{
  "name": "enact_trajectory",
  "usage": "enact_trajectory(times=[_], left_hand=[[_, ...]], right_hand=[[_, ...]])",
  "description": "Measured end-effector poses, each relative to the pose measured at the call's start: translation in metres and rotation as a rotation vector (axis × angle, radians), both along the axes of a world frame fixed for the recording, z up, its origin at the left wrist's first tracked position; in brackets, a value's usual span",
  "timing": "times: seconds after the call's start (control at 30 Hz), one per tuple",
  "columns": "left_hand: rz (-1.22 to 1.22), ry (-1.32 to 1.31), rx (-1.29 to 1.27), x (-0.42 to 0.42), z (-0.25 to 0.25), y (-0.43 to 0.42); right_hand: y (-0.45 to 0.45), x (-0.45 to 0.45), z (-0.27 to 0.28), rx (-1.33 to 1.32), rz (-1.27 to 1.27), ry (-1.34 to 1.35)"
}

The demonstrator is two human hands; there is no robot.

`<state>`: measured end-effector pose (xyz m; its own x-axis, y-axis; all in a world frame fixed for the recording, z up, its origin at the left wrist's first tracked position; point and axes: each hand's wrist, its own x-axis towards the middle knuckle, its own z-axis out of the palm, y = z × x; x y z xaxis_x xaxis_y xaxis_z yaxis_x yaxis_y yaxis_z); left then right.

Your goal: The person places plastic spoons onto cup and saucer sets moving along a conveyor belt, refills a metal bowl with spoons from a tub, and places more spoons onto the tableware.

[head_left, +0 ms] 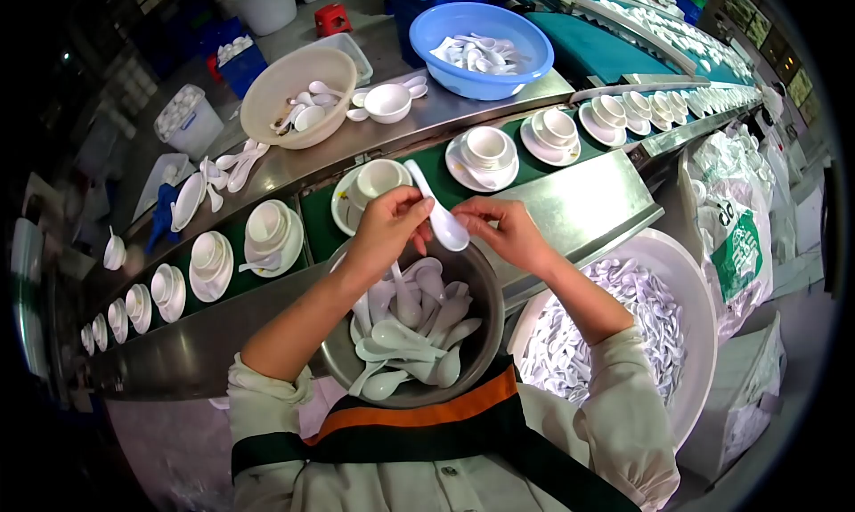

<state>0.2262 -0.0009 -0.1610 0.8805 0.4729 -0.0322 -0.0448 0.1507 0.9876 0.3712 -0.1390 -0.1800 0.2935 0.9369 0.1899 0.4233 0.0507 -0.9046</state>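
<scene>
A white spoon (443, 223) is held up above the metal bowl of spoons, its handle pointing up and left. My left hand (392, 227) is closed with thumb and fingers at the spoon's left side. From the right, my right hand (505, 231) pinches at the edge of the spoon's head. Below both hands, the metal bowl (488, 334) holds many white spoons (410, 334). Just behind my hands, a white cup on a saucer (378, 179) and another stack (487, 147) stand on the green belt (427, 187).
More cup and saucer stacks (211, 256) line the belt on both sides. A large white tub of spoons (699, 334) stands at the right, beside a plastic bag (735, 218). Behind the belt are a blue basin (481, 85) and a cream basin (254, 98).
</scene>
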Motion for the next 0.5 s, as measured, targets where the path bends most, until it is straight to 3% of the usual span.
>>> enact_trajectory(times=[0.13,0.17,0.23,0.27,0.37,0.4,0.47,0.5], left_hand=[[-0.009,0.054,0.052,-0.005,-0.016,-0.002],[-0.007,0.053,0.048,-0.004,-0.018,-0.002],[-0.018,0.001,-0.049,-0.001,-0.018,-0.002],[-0.031,-0.024,-0.066,0.000,-0.015,-0.003],[-0.054,0.181,0.183,-0.016,-0.002,0.007],[-0.040,0.186,0.178,-0.025,0.002,0.015],[-0.311,0.573,0.785,-0.045,0.006,0.028],[-0.301,0.593,0.763,-0.053,-0.001,0.029]], right_hand=[[-0.004,0.015,0.004,-0.066,-0.004,0.272],[-0.003,0.010,0.005,-0.071,-0.003,0.272],[-0.001,0.002,0.007,-0.108,0.001,-0.008],[0.003,0.005,-0.006,0.017,-0.066,0.049],[0.014,0.043,-0.023,0.011,-0.260,-0.070],[0.015,0.059,-0.030,-0.107,-0.341,-0.159],[0.020,0.105,-0.066,-0.219,-0.433,-0.397],[0.023,0.124,-0.088,-0.217,-0.439,-0.542]])
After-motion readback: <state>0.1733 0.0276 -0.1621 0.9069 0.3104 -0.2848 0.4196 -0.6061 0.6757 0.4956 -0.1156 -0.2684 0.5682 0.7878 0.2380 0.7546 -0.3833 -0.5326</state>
